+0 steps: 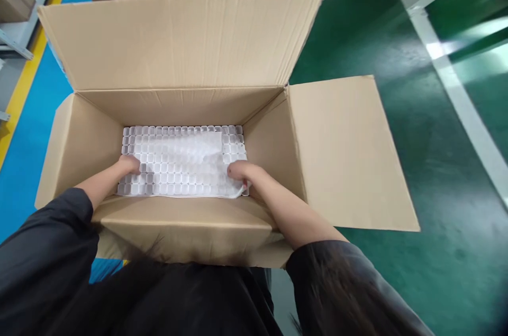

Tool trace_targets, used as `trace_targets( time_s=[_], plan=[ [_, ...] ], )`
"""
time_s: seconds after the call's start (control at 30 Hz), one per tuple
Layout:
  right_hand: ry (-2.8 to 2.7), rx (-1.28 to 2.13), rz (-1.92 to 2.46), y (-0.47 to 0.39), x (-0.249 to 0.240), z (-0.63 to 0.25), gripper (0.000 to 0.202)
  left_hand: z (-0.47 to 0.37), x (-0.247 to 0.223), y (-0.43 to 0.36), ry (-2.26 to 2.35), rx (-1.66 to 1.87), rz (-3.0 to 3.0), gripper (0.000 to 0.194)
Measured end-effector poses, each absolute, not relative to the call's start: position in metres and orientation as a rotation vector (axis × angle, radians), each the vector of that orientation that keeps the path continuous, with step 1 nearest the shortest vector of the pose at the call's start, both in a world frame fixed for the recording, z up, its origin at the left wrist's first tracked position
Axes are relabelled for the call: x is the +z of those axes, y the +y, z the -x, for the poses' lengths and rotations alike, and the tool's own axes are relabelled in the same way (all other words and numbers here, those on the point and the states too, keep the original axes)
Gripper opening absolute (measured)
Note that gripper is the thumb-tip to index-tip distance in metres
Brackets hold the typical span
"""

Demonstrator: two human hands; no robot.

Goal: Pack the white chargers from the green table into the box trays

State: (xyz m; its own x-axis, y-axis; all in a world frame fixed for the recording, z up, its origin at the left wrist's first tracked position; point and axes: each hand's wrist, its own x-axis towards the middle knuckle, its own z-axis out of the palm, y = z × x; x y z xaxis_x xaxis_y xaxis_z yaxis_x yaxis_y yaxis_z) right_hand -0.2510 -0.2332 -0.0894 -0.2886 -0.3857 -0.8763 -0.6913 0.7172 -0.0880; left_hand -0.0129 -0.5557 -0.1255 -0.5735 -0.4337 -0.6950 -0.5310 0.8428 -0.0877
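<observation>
Sheet of thin, whitish material (186, 166) lay over rows of small clear square containers (233, 140), inside the open cardboard box (273, 140) in front of us. Along the far side and at the right, we saw some containers bare. Our left hand (129, 164) was at the left end of the rows, its fingers bent downward; we could not tell whether it gripped anything. Our right hand (240, 171) was curled at the right end, near the sheet's loose corner; its grip we also could not tell. Box flaps (353, 153) were spread outward, and beyond them we saw green floor (448, 272), blue floor (35, 119) and a yellow stripe (18, 106).
</observation>
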Motion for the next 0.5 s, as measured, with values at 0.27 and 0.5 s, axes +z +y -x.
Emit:
trace_targets(
  time_s=[0.27, 0.5],
  plan=[
    [2.179, 0.257, 0.932, -0.274, -0.076, 0.289, 0.052, 0.017, -0.119, -0.543, 2.303, 0.089, 0.529, 0.068],
    [2.079, 0.368, 0.872, -0.266, -0.120, 0.267, 0.075, 0.003, -0.135, -0.544, 2.170, 0.053, 0.634, 0.084]
  ],
)
